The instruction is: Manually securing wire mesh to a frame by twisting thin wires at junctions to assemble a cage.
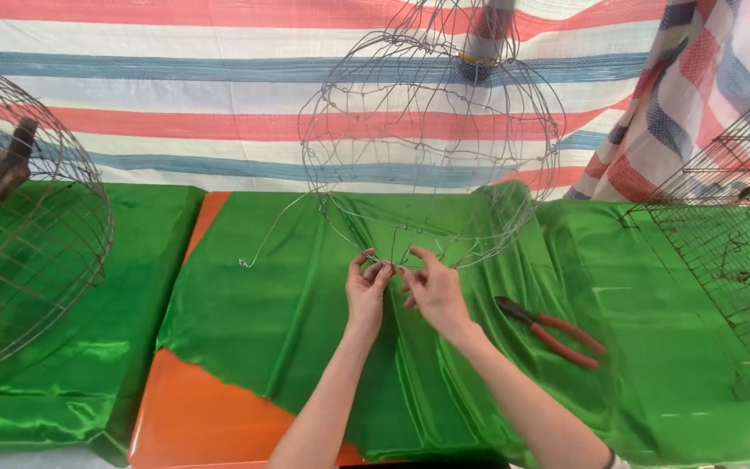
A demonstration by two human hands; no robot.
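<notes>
A round wire basket frame (pixel 431 130) of thin grey wire stands in the middle of the scene, its open mesh rising in front of the striped backdrop and its lower rim resting on the green cloth (pixel 288 295). Both hands work at the near edge of that rim. The left hand (pixel 367 293) has thumb and fingertips pinched together on a wire strand at the rim. The right hand (pixel 434 291) is just beside it, fingers likewise closed on the wire; the two hands nearly touch at the fingertips. A loose wire end (pixel 258 247) trails from the frame to the left and curls down onto the cloth.

To the right of the right hand, near it but apart, a pair of pliers with red handles (pixel 553 330) lies flat on the cloth, jaws pointing toward the hands. The cloth covers an orange table (pixel 193 417), whose surface shows at the near left and in a strip farther back.

At far left a finished round wire cage (pixel 41 234) lies on its side on green cloth. At far right a rectangular wire-mesh cage (pixel 731 243) stands on the cloth. Behind everything hangs a tarpaulin striped red, white and blue (pixel 175 95).
</notes>
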